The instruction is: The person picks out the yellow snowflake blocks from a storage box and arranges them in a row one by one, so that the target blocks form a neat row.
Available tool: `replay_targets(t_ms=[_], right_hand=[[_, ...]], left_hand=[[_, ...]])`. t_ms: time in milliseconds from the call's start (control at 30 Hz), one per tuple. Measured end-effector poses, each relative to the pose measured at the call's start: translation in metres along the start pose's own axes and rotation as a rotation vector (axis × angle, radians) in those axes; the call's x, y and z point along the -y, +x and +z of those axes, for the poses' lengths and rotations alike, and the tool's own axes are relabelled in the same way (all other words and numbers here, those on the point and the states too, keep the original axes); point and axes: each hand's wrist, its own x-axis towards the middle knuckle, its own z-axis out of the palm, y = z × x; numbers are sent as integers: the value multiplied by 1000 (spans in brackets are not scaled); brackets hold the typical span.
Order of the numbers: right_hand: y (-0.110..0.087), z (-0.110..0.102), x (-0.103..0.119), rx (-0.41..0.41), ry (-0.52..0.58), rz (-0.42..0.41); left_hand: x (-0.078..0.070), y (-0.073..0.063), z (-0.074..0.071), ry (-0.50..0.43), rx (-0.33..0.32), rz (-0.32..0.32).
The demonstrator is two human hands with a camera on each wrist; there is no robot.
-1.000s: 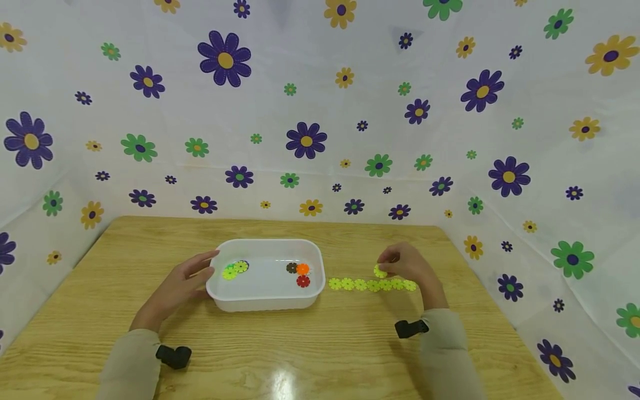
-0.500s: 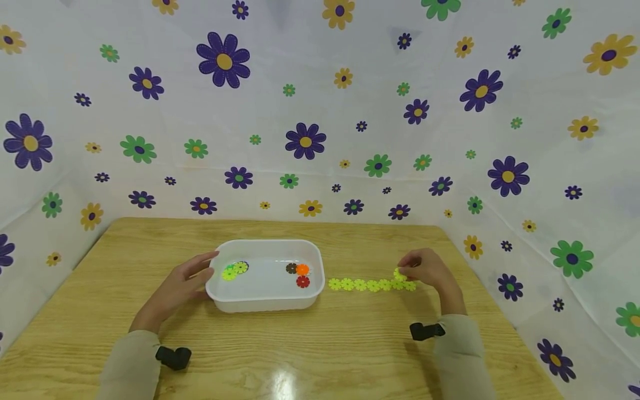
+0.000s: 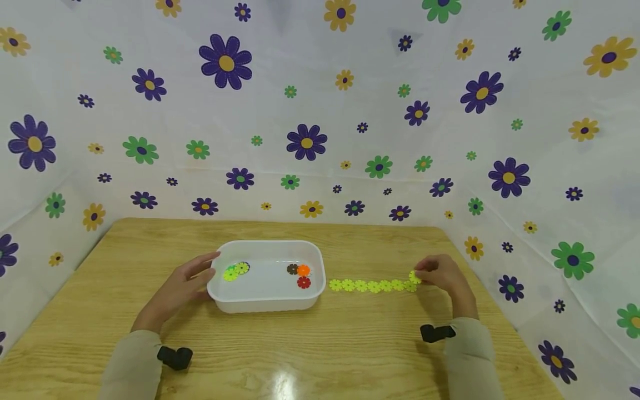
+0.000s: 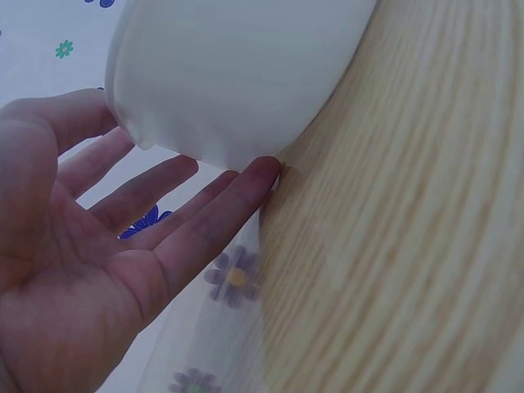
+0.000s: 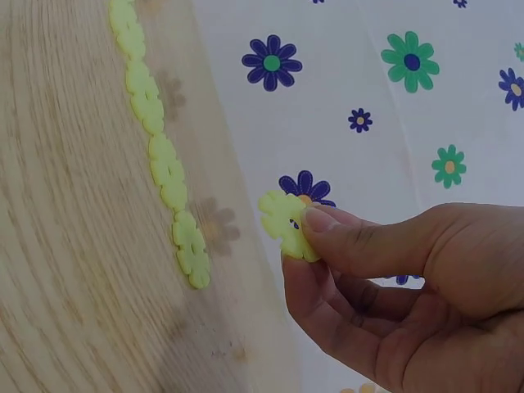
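Between thumb and fingers, my right hand (image 3: 442, 273) pinches a yellow flower-shaped disc (image 5: 286, 225), held above the table near the right end of a row of like discs (image 3: 374, 286). In the right wrist view the row (image 5: 168, 170) lies flat, its discs edge to edge, apart from the held one. My left hand (image 3: 175, 286) touches the left end of a white plastic tub (image 3: 265, 304). In the left wrist view its fingers (image 4: 217, 214) are extended, with fingertips against the tub's wall (image 4: 229, 74).
Inside the tub, yellow and green discs (image 3: 231, 273) lie at the left; a brown disc (image 3: 293, 269), an orange disc (image 3: 303, 270) and a red disc (image 3: 304, 283) lie at the right. Flower-printed white sheeting (image 3: 270, 111) encloses the wooden table (image 3: 280, 347) at the back and sides.
My right hand has moved to the right along the row with the yellow disc, from above its middle to its right end. The left hand and the tub have stayed put.
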Motion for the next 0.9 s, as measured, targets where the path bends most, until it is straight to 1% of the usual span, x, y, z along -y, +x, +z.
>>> replay_targets(t_ms=[367,467,700,900], right_hand=[[3,-3,-19,-31,-2,76],[5,-4,-25,-33,-4,90],[8,-5,-35,-9,-44,127],[10,-3,-41,-24,-25,151]], left_hand=[[0,2,0,8,1,-7],[0,2,0,7,0,-2],[1,2,0,-42,18,22],[1,1,-1,-28,14,19]])
